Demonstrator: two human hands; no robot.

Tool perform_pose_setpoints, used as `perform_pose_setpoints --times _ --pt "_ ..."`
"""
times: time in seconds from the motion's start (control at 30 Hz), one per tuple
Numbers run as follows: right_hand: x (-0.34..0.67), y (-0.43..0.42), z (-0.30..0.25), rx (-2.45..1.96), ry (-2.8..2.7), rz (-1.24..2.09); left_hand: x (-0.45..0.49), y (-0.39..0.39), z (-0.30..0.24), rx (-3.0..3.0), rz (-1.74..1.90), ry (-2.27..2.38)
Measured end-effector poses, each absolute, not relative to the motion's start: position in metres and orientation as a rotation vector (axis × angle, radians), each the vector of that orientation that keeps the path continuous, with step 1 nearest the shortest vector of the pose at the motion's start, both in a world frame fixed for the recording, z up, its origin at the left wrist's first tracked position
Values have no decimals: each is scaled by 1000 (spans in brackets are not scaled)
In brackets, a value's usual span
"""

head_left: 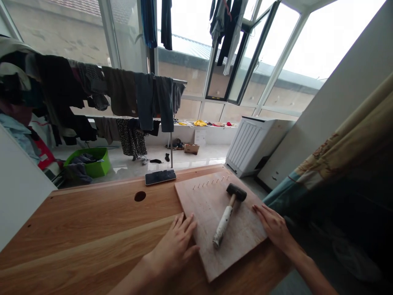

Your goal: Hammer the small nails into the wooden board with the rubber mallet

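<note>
A pale wooden board [208, 205] lies on the wooden table [92, 221], with a row of several small nails [211, 182] standing along its far edge. A mallet [229, 213] with a black head and a white handle rests on the board. My left hand [176, 246] lies flat with fingers stretched out, touching the board's left edge. My right hand [272, 223] rests flat on the board's right edge, fingers extended. Neither hand holds anything.
A dark phone [160, 177] lies at the table's far edge, near a round hole [140, 196] in the tabletop. Beyond are a drying rack with clothes [123, 98], a green basin [92, 162], a white cabinet [254, 141] and a curtain [344, 155] at right.
</note>
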State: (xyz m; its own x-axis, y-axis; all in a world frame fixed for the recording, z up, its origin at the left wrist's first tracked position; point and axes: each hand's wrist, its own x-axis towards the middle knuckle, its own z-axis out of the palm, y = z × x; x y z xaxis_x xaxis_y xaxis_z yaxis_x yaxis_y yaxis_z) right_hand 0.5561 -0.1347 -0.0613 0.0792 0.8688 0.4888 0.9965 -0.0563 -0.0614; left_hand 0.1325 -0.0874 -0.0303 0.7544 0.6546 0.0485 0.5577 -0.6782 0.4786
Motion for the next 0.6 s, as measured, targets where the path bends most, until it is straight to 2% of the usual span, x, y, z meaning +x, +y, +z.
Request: perform_pose_setpoints --times 0.2,0.4,0.6 --pt "597 -140 -80 -2087 -1731 -465 146 -89 -26 2633 378 1052" --pt "591 -134 -83 -2254 -1498 -244 148 -87 -20 2718 480 1076" --pt "557 -160 -78 -2002 -1808 -255 116 -87 15 2804 215 1268"
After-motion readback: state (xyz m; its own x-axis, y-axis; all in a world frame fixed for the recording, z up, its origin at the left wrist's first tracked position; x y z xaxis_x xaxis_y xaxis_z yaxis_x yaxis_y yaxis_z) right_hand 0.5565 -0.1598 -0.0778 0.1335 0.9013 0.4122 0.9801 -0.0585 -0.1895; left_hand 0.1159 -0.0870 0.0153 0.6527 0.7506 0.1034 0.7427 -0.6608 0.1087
